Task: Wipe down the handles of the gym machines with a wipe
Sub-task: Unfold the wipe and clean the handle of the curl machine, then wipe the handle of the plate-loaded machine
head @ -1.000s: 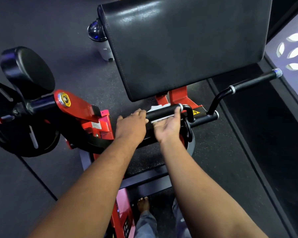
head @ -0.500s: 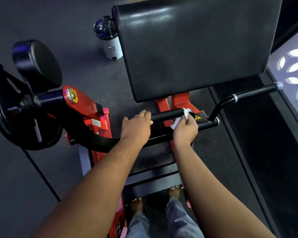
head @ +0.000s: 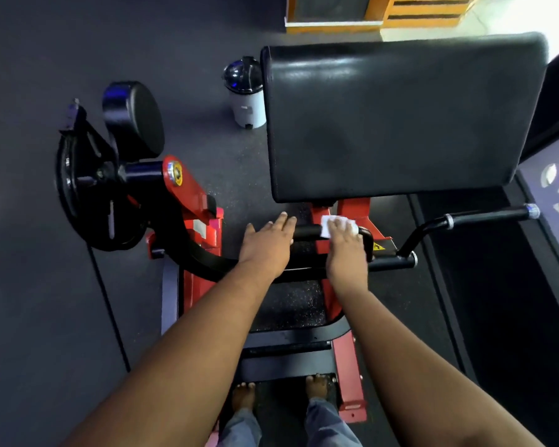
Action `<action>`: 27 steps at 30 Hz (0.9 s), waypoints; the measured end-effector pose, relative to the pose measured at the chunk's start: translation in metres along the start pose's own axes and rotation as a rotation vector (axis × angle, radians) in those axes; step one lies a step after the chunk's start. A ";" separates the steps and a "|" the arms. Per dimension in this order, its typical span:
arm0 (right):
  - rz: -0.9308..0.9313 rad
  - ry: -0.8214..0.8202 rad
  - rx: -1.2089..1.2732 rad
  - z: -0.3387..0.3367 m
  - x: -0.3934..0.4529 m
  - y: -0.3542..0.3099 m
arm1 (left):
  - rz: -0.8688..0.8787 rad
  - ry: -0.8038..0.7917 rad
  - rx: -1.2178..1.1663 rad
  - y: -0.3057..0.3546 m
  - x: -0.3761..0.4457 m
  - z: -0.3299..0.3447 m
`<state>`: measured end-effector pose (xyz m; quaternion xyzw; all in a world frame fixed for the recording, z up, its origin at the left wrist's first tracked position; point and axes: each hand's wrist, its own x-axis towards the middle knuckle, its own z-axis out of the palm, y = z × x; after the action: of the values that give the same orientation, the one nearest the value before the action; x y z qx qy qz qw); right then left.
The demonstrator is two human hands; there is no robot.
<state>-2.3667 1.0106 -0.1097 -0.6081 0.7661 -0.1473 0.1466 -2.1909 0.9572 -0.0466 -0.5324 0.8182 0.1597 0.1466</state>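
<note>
My right hand (head: 344, 240) presses the wipe (head: 328, 224) onto the handle (head: 307, 232). The bar runs nine to three. My left hand (head: 267, 241) rests on it, fingers flat, at nine o'clock.

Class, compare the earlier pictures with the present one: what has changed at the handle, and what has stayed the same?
The right hand moved the white wipe from the handle's right end back toward its middle, now lying flatter over it. The left hand stayed resting on the near handle, and the far handle stayed untouched.
</note>
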 end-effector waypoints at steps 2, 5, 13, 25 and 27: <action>-0.190 -0.098 0.035 -0.002 -0.010 -0.021 | -0.033 -0.006 0.007 0.001 -0.013 -0.001; -0.250 -0.173 0.195 -0.016 -0.032 -0.041 | -0.108 -0.026 -0.013 0.001 -0.049 0.002; -0.272 -0.429 0.266 -0.024 -0.139 -0.067 | -0.401 -0.165 -0.197 -0.006 -0.219 0.039; -0.810 -0.847 -0.012 0.026 -0.349 -0.181 | -0.838 -0.130 -0.533 0.000 -0.510 0.181; -0.884 -0.904 -0.053 0.036 -0.386 -0.204 | -0.895 -0.115 -0.585 -0.003 -0.553 0.201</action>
<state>-2.0867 1.3412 -0.0422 -0.8727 0.3086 0.0966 0.3659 -1.9589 1.4958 -0.0023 -0.8382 0.4232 0.3319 0.0902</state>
